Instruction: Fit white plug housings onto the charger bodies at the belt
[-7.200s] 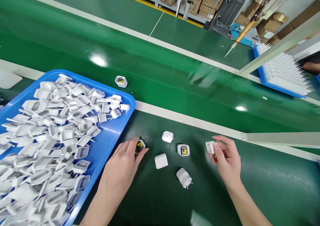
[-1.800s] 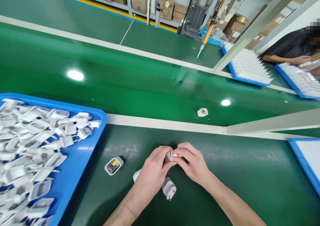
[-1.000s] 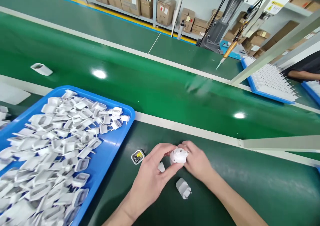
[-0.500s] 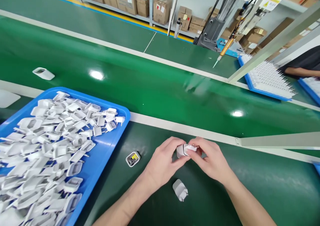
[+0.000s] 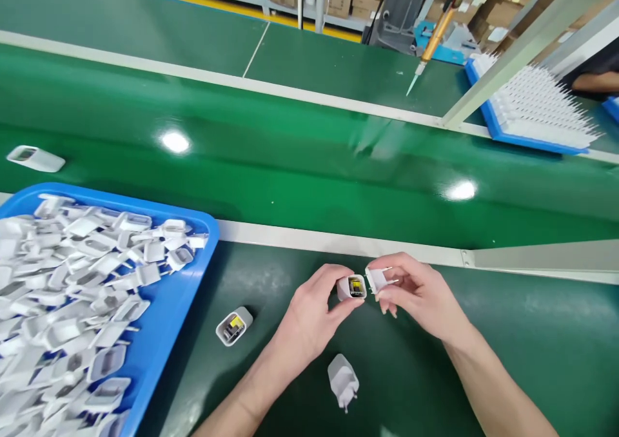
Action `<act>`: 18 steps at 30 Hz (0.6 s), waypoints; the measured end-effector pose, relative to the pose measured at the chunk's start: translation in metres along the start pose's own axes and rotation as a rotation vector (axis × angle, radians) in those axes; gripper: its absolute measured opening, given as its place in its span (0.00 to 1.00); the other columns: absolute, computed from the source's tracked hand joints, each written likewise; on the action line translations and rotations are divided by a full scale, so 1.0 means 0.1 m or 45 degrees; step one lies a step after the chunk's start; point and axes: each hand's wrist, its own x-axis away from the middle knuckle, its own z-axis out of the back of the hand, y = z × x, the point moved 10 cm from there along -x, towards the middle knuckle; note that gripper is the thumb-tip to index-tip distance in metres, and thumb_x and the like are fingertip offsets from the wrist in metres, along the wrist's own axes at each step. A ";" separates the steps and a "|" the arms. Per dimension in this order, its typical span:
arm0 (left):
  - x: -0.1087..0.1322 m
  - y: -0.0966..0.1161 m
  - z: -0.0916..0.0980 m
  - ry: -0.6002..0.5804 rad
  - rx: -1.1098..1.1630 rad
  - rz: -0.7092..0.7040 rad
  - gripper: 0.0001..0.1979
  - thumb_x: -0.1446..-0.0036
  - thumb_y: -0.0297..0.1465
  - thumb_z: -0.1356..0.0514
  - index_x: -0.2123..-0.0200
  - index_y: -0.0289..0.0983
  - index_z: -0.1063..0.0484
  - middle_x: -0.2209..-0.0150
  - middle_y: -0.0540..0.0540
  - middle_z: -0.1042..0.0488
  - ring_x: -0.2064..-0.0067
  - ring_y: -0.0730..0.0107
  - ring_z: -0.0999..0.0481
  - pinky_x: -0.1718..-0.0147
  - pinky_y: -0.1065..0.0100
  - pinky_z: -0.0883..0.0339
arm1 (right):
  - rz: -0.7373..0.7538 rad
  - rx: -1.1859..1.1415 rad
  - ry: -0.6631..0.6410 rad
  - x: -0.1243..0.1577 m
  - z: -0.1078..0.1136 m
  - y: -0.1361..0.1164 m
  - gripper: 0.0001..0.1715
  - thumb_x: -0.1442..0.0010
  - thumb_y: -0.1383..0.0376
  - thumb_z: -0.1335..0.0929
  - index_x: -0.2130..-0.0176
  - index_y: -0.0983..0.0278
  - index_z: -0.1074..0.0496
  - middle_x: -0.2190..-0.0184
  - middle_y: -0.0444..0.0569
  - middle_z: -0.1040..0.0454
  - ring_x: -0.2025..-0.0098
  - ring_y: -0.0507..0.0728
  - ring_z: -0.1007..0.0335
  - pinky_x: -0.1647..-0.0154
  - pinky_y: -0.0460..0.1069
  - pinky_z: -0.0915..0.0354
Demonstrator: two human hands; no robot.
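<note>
My left hand [image 5: 314, 318] pinches a white charger housing [image 5: 344, 288], its open end facing right with yellow and dark parts inside. Between the thumb and fingers of my right hand [image 5: 418, 295] is a white plug cover [image 5: 378, 280] with two pins pointing right. A small gap separates the cover from the housing. On the dark green bench to the left lies another open charger housing [image 5: 235, 326], a yellow part visible inside. Below my hands rests a white charger [image 5: 343, 380] with its pins toward the bottom.
A blue tray [image 5: 193, 289] heaped with white plug covers stands at the left. Across the bench runs a green conveyor belt [image 5: 300, 185], carrying a white housing [image 5: 41, 158]. Beyond it are a dispensing needle [image 5: 420, 69], another blue tray [image 5: 536, 144] of upright pieces and a person's arm [image 5: 594, 82].
My hands have drawn the plug cover and the housing apart, so the housing's open end now shows. The camera view has tilted down and shifted; the housing on the belt appears further left.
</note>
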 end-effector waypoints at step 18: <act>-0.01 -0.08 0.02 -0.098 -0.481 -0.012 0.03 0.36 0.29 0.40 0.58 0.41 0.31 0.57 0.49 0.24 0.56 0.62 0.25 0.59 0.64 0.33 | 0.166 0.617 -0.170 -0.14 -0.36 0.09 0.13 0.30 0.64 0.34 0.46 0.55 0.30 0.49 0.52 0.34 0.58 0.56 0.30 0.61 0.51 0.27</act>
